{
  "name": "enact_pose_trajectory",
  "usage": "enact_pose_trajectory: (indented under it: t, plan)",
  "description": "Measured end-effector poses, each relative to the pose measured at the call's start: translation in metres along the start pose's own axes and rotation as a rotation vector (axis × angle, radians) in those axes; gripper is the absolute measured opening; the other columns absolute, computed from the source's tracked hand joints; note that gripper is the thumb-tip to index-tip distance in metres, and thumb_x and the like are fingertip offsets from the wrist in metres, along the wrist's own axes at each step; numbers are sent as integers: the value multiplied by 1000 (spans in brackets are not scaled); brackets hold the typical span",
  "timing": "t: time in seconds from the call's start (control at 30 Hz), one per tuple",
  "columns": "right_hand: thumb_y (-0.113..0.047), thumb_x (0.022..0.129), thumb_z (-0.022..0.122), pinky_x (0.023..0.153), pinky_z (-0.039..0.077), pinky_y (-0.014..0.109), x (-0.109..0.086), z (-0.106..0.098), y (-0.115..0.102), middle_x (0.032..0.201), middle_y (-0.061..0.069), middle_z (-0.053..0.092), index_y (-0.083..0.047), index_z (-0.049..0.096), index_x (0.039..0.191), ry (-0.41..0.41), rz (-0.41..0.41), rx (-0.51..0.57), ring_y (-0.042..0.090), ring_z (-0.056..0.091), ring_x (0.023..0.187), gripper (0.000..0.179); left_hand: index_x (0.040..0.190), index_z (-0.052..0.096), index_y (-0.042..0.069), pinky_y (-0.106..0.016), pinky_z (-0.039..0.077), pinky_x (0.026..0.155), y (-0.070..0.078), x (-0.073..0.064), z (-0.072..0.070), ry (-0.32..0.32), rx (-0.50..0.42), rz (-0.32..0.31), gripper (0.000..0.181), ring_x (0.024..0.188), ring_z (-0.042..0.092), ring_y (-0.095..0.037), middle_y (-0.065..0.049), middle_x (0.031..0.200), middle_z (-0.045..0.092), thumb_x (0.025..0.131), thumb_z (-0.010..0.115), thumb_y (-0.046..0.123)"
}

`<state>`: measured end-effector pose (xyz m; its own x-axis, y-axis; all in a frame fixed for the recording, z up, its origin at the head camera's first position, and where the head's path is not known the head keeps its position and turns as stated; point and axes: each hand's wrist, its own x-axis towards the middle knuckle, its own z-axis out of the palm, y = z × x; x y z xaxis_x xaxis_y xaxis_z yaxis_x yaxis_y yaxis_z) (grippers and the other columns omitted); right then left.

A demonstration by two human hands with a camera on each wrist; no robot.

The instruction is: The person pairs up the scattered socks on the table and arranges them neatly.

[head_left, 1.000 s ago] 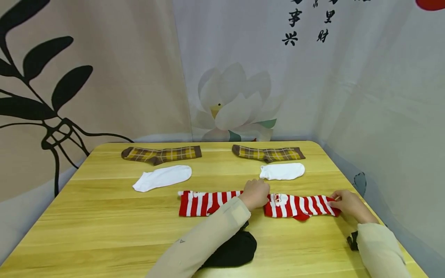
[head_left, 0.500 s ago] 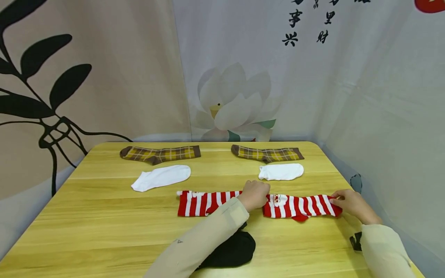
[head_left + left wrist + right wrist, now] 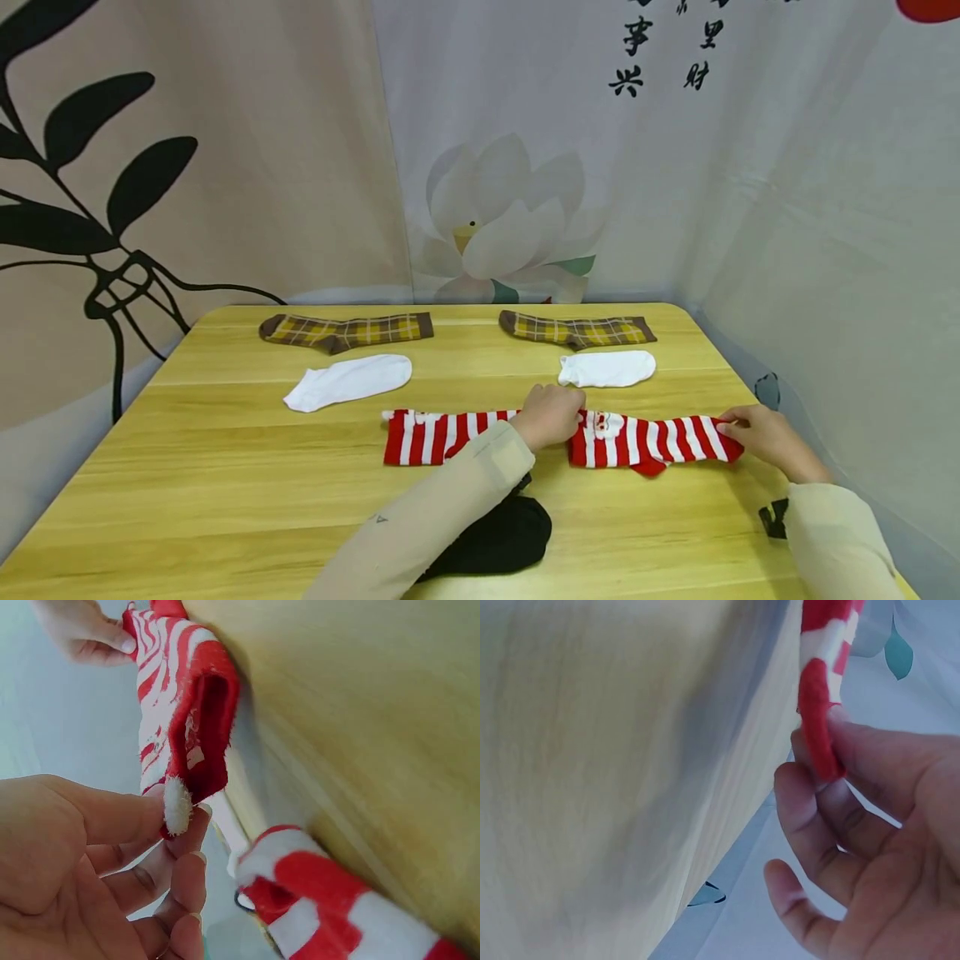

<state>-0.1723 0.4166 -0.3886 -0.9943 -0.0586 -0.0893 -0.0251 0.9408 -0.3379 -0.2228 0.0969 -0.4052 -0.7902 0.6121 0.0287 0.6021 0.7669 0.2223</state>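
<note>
A red-and-white striped sock point(image 3: 648, 442) with a Santa face lies stretched sideways between my two hands, on the right of the table in the head view. My left hand point(image 3: 551, 415) pinches the corner of its cuff, beside a fluffy white tuft point(image 3: 178, 804); the cuff gapes in the left wrist view. At the other end, my right hand point(image 3: 768, 442) pinches the red toe point(image 3: 821, 742) between thumb and fingers. A matching striped sock point(image 3: 429, 437) lies to the left, its right end hidden behind my left hand and sleeve.
Two brown-and-yellow plaid socks point(image 3: 378, 332) point(image 3: 581, 331) lie along the table's far edge. In front of them are two white socks point(image 3: 352, 382) point(image 3: 609, 368). A black cloth item point(image 3: 502, 537) sits near the front, partly under my left sleeve. Printed curtains point(image 3: 300, 150) hang behind the table.
My right hand has shifted slightly right, drawing the toe of the striped sock with it. The left hand keeps its pinch on the cuff, almost in the same place.
</note>
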Motion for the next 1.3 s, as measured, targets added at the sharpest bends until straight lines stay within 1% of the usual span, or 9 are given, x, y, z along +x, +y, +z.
enact_pose_trajectory:
  t: [0.17, 0.3, 0.47, 0.63, 0.7, 0.93, 1.13, 1.3]
  plan:
    - [-12, 92, 59, 72, 50, 45, 1, -2, 0, 98, 28, 65, 10, 66, 104, 1, -1, 2, 33, 60, 84, 25, 93, 65, 16, -28, 39, 63, 0, -3, -8, 2, -13, 1, 10, 61, 50, -11, 4, 77, 64, 97, 56, 19]
    - [-14, 93, 59, 72, 50, 44, 2, -3, -2, 101, 29, 65, 10, 65, 105, -1, 4, 6, 33, 60, 86, 27, 100, 65, 16, -28, 42, 63, -1, -4, -14, -1, -1, -6, 11, 64, 54, -11, 3, 87, 67, 97, 55, 19]
    - [-16, 94, 59, 72, 50, 44, 2, -3, -8, 102, 29, 65, 10, 65, 107, -2, -6, 5, 33, 60, 86, 29, 104, 65, 15, -28, 44, 63, -6, -8, -20, -10, 20, -16, 14, 67, 56, -11, 1, 89, 67, 98, 53, 21]
    - [-15, 95, 58, 71, 50, 45, 4, -3, -17, 100, 27, 66, 9, 65, 107, 5, -35, 9, 32, 62, 85, 28, 107, 66, 15, -33, 48, 71, -11, -17, -30, 1, -1, -43, 16, 75, 62, -14, 0, 94, 69, 98, 53, 20]
    - [-15, 95, 58, 70, 50, 44, 5, -3, -21, 100, 27, 67, 8, 66, 107, 10, -39, 17, 32, 62, 85, 28, 106, 66, 15, -35, 49, 75, -14, -20, -35, 10, -11, -52, 16, 79, 63, -15, 1, 95, 69, 98, 54, 19]
    - [-16, 96, 57, 68, 50, 39, 8, -5, -39, 98, 24, 68, 8, 66, 107, 4, -52, 40, 28, 63, 83, 28, 103, 67, 14, -34, 48, 74, -26, -32, -46, 30, -62, -71, 14, 77, 63, -13, 1, 91, 69, 98, 55, 18]
    - [-16, 95, 58, 72, 50, 43, 12, -3, -54, 102, 25, 67, 8, 66, 107, 3, -74, 45, 31, 63, 88, 28, 103, 66, 13, -32, 48, 75, -40, -43, -50, 45, -84, -86, 14, 76, 60, -12, 1, 90, 68, 98, 54, 18]
    - [-16, 95, 58, 73, 51, 43, 15, 1, -69, 103, 25, 67, 8, 66, 108, -5, -97, 67, 32, 63, 90, 29, 105, 66, 12, -32, 48, 77, -53, -53, -52, 56, -112, -102, 15, 77, 60, -12, -1, 93, 68, 98, 54, 18]
